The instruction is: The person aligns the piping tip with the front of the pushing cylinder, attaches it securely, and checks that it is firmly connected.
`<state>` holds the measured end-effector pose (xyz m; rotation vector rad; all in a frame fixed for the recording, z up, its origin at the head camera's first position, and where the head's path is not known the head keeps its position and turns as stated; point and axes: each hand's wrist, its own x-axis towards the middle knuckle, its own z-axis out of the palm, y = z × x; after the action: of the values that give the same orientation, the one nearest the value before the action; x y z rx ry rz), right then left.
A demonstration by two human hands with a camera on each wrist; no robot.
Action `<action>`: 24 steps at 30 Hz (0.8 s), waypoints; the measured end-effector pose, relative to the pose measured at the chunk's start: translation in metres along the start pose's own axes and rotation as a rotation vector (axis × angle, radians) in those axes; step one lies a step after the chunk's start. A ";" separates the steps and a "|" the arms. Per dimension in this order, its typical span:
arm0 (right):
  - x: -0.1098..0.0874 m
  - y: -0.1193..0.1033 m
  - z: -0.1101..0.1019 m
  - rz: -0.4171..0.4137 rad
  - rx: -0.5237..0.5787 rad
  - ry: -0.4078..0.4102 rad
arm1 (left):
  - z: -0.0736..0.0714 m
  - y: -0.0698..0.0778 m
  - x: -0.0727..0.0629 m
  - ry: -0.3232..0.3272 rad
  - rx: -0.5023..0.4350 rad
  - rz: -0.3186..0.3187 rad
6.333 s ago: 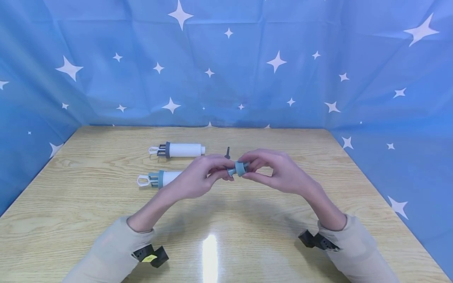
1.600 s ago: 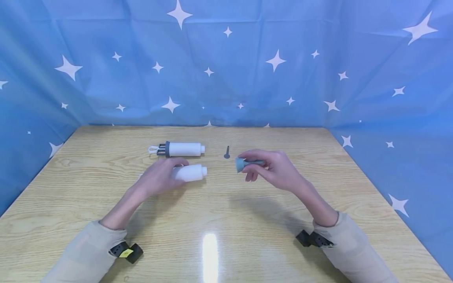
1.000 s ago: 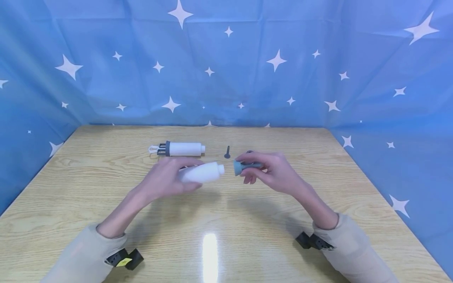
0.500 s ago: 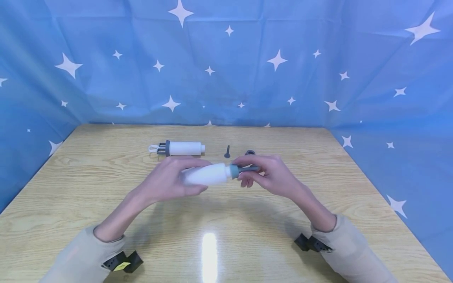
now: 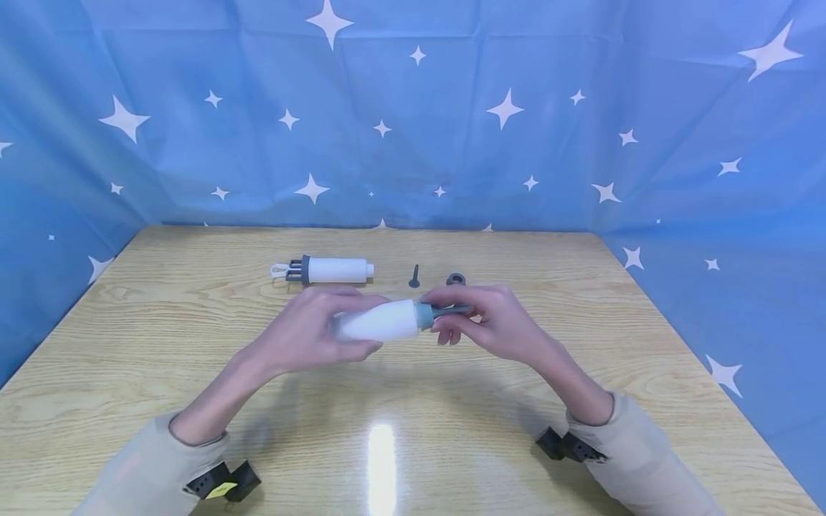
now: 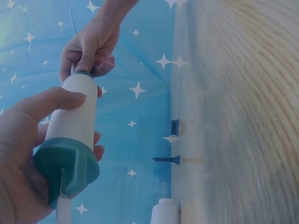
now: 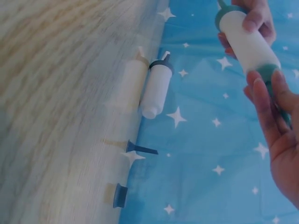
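A white syringe-like barrel (image 5: 381, 321), probably an icing syringe, lies nearly level above the table in my left hand (image 5: 312, 330). My left thumb and fingers wrap round it. Its teal collar (image 6: 65, 161) and white plunger rod (image 6: 63, 212) show in the left wrist view. A teal cap (image 5: 424, 315) with a long narrow tip sits over the barrel's right end. My right hand (image 5: 493, 322) pinches this cap between thumb and fingers, with the tip running back along the palm side.
A second white syringe (image 5: 338, 270) with a dark grey collar lies behind my left hand. To its right stand a small dark nozzle (image 5: 415, 277) and a dark ring-shaped cap (image 5: 456, 279) on the wooden table (image 5: 516, 459). A blue starred curtain (image 5: 413, 143) closes off the back.
Earlier both hands held small teal parts together. My left hand then picked up the white syringe and brought it right, and the teal cap has come onto its end.
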<state>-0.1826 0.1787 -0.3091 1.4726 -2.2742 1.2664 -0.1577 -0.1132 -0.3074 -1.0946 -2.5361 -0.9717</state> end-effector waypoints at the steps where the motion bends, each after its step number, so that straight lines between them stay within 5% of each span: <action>1: 0.000 0.000 0.000 0.002 -0.005 0.000 | 0.000 0.000 0.000 0.001 0.000 0.002; 15: -0.001 -0.001 0.002 0.074 -0.039 0.021 | 0.002 0.003 0.000 0.017 0.023 0.020; 24: 0.001 -0.002 0.005 -0.001 -0.026 0.103 | 0.003 0.003 0.000 0.036 0.023 0.018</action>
<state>-0.1804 0.1739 -0.3109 1.3671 -2.2149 1.2767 -0.1558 -0.1098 -0.3082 -1.0819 -2.4989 -0.9465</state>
